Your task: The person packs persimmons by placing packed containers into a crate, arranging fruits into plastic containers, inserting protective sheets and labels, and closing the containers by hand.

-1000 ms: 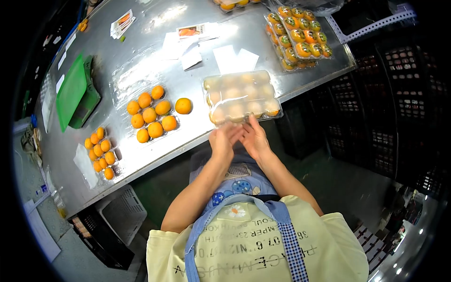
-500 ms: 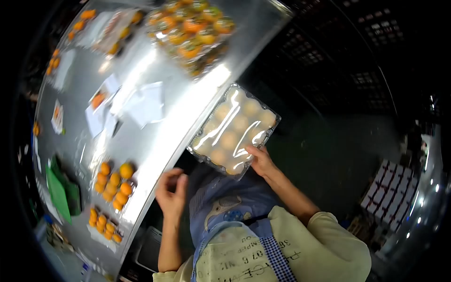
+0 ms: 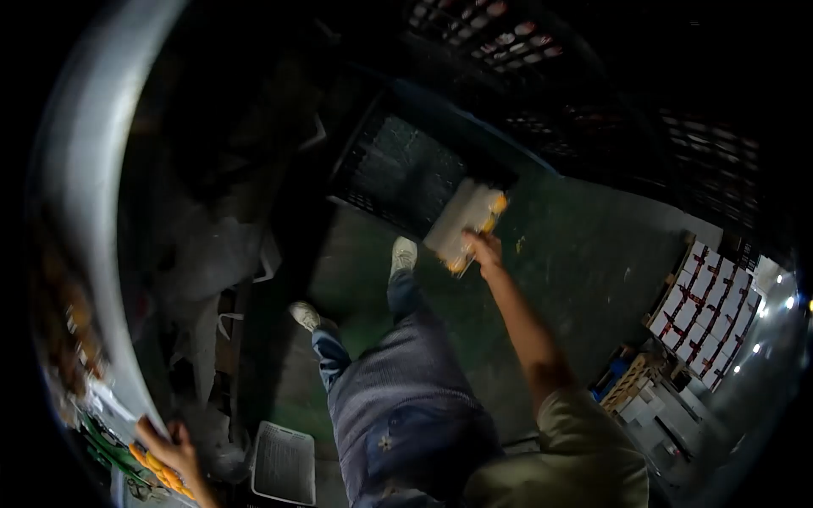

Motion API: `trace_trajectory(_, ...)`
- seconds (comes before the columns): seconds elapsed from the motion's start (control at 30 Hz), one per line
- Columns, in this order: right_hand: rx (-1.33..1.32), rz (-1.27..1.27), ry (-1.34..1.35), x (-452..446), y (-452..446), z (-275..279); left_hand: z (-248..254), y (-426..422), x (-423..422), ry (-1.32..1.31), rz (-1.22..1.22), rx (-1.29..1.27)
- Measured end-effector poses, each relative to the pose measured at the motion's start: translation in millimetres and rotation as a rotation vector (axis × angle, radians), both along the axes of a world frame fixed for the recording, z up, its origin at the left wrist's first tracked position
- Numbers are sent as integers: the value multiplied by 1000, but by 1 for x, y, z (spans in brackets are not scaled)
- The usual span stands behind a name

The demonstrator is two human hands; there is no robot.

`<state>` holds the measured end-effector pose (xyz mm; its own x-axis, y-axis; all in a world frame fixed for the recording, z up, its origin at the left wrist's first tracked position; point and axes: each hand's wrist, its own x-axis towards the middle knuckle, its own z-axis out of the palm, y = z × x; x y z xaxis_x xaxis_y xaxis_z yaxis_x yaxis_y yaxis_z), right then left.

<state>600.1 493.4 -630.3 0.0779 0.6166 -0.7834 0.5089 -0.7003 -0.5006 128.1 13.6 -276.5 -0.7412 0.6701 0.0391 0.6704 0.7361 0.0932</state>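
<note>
A clear pack of orange fruit [image 3: 461,222] is held out over the floor, its near edge gripped by my right hand [image 3: 483,250]. Beyond the pack stands a dark crate [image 3: 398,165] on the floor, partly covered by it. At the lower left, my left hand [image 3: 172,447] is by the edge of the metal table [image 3: 127,93], with its fingers bent and blurred. Orange fruit [image 3: 161,472] shows just below that hand; whether they touch I cannot tell.
Dark crates [image 3: 508,38] are stacked along the top and right. A white basket [image 3: 284,463] sits on the floor at the bottom. White boxes [image 3: 703,309] are stacked at the right, near a wooden pallet [image 3: 631,385]. Plastic bags [image 3: 216,254] hang under the table.
The view has swung right, away from the table top to the floor. My right hand has carried the pack away from the table towards the dark crate. My left hand now appears far to the left.
</note>
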Motion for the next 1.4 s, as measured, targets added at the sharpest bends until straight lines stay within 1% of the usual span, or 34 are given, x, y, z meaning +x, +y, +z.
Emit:
trace_trajectory(0.07, 129, 94, -111, 23, 33, -71, 18, -5, 1, 376, -129, -368)
trace_trajectory(0.1, 101, 113, -189, 30, 54, -101, 21, 1, 4, 419, -120, -407)
trace_trajectory(0.13, 72, 135, -266, 38, 65, -126, 24, 6, 9, 403, -91, -399)
trace_trajectory(0.17, 10, 82, -237, 46, 65, -140, 30, 3, 11, 389, -62, -398)
trace_trajectory(0.2, -42, 27, -206, 54, 74, -166, 28, 9, 15, 392, -44, -403)
trace_trajectory(0.23, -105, 27, -314, 56, 86, -193, 23, 20, 19, 397, -33, -414)
trace_trajectory(0.33, -105, 86, -375, 67, 99, -252, 11, 46, 31, 413, -11, -448)
trace_trajectory(0.37, -65, 73, -385, 72, 96, -264, 7, 52, 31, 415, -3, -456)
trace_trajectory(0.4, -68, 101, -469, 58, 97, -259, 4, 57, 35, 412, -2, -462)
trace_trajectory(0.43, -14, 716, -715, 74, 95, -293, 2, 60, 35, 406, 3, -472)
trace_trajectory(0.5, 118, 1327, -909, 117, 91, -366, 0, 64, 34, 399, 9, -484)
trace_trajectory(0.53, 11, 1072, -821, 107, 93, -358, -1, 65, 34, 399, 13, -487)
trace_trajectory(0.6, -103, 512, -680, 83, 97, -336, -1, 68, 32, 393, 17, -498)
trace_trajectory(0.67, -202, 341, -631, 78, 99, -328, -1, 68, 31, 387, 27, -501)
trace_trajectory(0.77, -42, 643, -670, 78, 100, -321, -2, 65, 31, 390, 45, -496)
trace_trajectory(0.8, -130, 604, -738, 60, 102, -302, -3, 64, 31, 390, 52, -490)
trace_trajectory(0.87, -120, 651, -685, 66, 98, -308, -3, 62, 29, 395, 57, -486)
trace_trajectory(0.9, -84, 643, -643, 56, 100, -287, -3, 62, 27, 392, 56, -485)
trace_trajectory(0.93, -48, 634, -603, 36, 106, -247, -3, 62, 26, 390, 56, -480)
trace_trajectory(0.97, -10, 627, -564, 24, 112, -220, -2, 62, 25, 391, 57, -481)
trace_trajectory(1.07, 79, 809, -473, 24, 139, -194, -2, 60, 23, 390, 63, -477)
trace_trajectory(1.1, 11, 871, -454, 26, 149, -197, -4, 59, 24, 387, 65, -476)
trace_trajectory(1.23, 82, 1153, -553, 45, 177, -220, -2, 55, 23, 385, 81, -472)
trace_trajectory(1.33, -226, 1135, -387, 76, 199, -248, -2, 53, 21, 385, 82, -473)
trace_trajectory(1.37, -185, 1336, -443, 92, 199, -275, -2, 53, 21, 385, 79, -475)
trace_trajectory(1.4, -128, 1533, -501, 86, 196, -281, -1, 54, 20, 383, 80, -479)
